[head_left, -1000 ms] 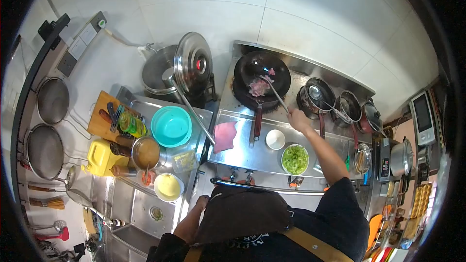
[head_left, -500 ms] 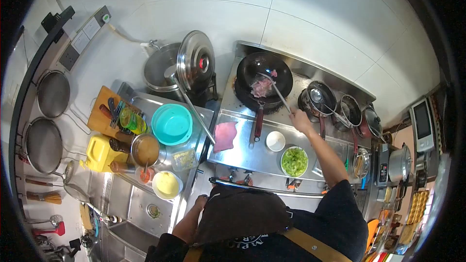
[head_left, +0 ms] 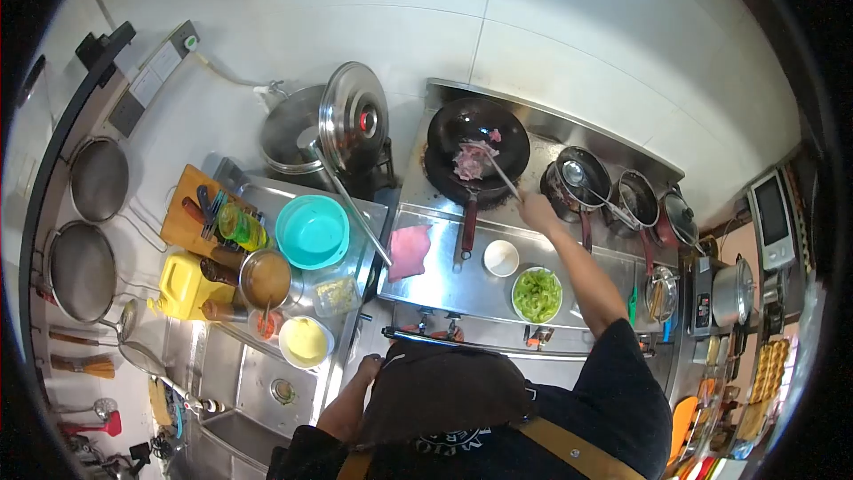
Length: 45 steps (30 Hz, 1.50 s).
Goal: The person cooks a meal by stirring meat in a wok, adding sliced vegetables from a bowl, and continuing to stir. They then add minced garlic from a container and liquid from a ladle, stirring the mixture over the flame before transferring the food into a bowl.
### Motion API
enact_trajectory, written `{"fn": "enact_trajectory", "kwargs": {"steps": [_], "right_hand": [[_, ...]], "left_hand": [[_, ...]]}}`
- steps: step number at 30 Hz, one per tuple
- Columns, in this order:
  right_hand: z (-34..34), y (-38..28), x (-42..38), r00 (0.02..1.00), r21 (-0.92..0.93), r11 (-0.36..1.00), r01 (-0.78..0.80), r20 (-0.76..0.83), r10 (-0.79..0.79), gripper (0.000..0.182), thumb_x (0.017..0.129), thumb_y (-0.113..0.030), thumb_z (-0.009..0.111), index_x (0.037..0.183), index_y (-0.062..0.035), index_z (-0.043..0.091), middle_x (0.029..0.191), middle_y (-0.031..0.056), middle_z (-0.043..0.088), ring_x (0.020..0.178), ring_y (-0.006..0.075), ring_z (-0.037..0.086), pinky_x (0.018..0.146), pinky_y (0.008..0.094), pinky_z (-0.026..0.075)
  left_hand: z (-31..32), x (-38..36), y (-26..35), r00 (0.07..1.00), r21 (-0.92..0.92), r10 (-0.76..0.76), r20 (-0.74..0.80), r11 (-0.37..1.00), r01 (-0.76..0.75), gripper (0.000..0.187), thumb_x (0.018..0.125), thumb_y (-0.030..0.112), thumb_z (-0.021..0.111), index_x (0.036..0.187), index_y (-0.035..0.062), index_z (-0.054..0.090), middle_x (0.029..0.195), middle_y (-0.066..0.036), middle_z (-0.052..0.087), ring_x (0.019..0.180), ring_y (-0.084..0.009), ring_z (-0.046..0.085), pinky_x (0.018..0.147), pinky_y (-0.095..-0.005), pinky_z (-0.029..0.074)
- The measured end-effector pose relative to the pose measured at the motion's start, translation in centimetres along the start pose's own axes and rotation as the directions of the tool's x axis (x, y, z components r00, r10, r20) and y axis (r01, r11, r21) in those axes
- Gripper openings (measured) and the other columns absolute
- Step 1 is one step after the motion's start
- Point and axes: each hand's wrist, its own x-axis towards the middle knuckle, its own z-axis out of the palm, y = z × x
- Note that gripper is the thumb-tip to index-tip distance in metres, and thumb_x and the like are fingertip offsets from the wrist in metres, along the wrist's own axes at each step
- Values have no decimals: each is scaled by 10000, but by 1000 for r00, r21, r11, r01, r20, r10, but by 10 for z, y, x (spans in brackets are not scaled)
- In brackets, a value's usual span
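My right hand (head_left: 538,212) is closed around the handle of a long metal wok spatula (head_left: 506,180). The spatula's far end is in the black wok (head_left: 447,129), among pieces of pinkish meat (head_left: 470,163), and its exact shape is hard to see. The wok's dark red handle (head_left: 469,227) points toward me. Down by the counter's front edge is my left hand (head_left: 362,375), beside the dark cap; its fingers are mostly hidden. A white bowl (head_left: 501,258) and a bowl of chopped green vegetables (head_left: 537,294) stand on the steel ledge near my right forearm.
Right of the wok sit a small pan with a ladle (head_left: 576,176) and more pots (head_left: 638,198). A pink cloth (head_left: 410,252) lies on the ledge. Leftward are a turquoise basin (head_left: 312,232), a yellow jug (head_left: 186,286), a sink (head_left: 258,382) and a large lidded pot (head_left: 292,136).
My right hand and the spatula have shifted slightly toward the left and me, and the meat is bunched a little differently. The whole view has moved a little. My left hand stays in place.
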Motion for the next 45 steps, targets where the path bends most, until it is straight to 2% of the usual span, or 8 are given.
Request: {"fn": "enact_trajectory", "kwargs": {"steps": [10,20,25,29,33,36,39,45], "right_hand": [[-35,-27,-52,998,-379,924,46,46,-31,205,868,-119,539,1052,-39,580,872,212,687,812,391,681,708,529,534],[-81,-20,7,954,-75,963,258,178,-241,262,832,-138,544,1010,4,673,898,250,677,895,384,666,762,463,530],[-164,-52,-32,946,-332,938,99,324,15,277,789,-128,547,987,-11,700,880,237,682,871,395,664,792,469,516],[-131,-41,-25,917,-302,893,333,323,-233,241,802,-118,529,920,15,691,859,255,676,845,399,670,757,470,526],[-34,-36,20,985,-212,974,76,165,-41,228,858,-157,541,929,18,668,889,244,676,883,417,655,772,493,518],[-9,-22,30,981,-36,994,103,-159,-108,219,841,-169,570,909,13,671,799,249,676,792,386,686,710,485,541],[-21,-25,26,977,-83,997,0,-214,-18,244,845,-166,583,1031,-17,638,842,234,677,849,377,680,732,489,538],[-44,-15,4,996,-276,958,83,59,-69,271,893,-221,549,1075,-24,597,923,212,676,929,411,650,808,522,514]], "left_hand": [[8,-16,-9,997,-46,-53,62,997,56,361,867,364,597,1016,55,708,1056,-193,682,994,-346,641,852,-416,490],[13,-11,-36,982,135,188,12,973,-188,322,876,325,579,905,33,714,982,-200,687,928,-337,648,832,-411,491],[8,-39,-2,995,-30,62,-78,997,-65,299,878,298,568,879,32,704,947,-198,684,891,-335,646,809,-407,491],[22,-29,-21,989,97,146,23,984,-148,278,875,280,565,874,36,697,933,-196,682,872,-321,648,792,-402,495],[12,-37,2,989,307,120,85,941,-141,259,873,252,551,869,39,697,920,-184,684,831,-289,653,772,-394,502],[21,-15,-23,964,38,263,-31,964,-262,241,872,217,536,853,33,691,879,-167,678,758,-259,645,711,-382,510],[19,-19,-5,998,-453,-52,-19,891,38,219,858,198,554,835,21,681,836,-153,666,697,-246,626,644,-375,500],[25,-22,-22,973,12,224,-49,975,-223,220,856,198,561,822,21,686,843,-141,668,680,-221,615,617,-373,485]]}}
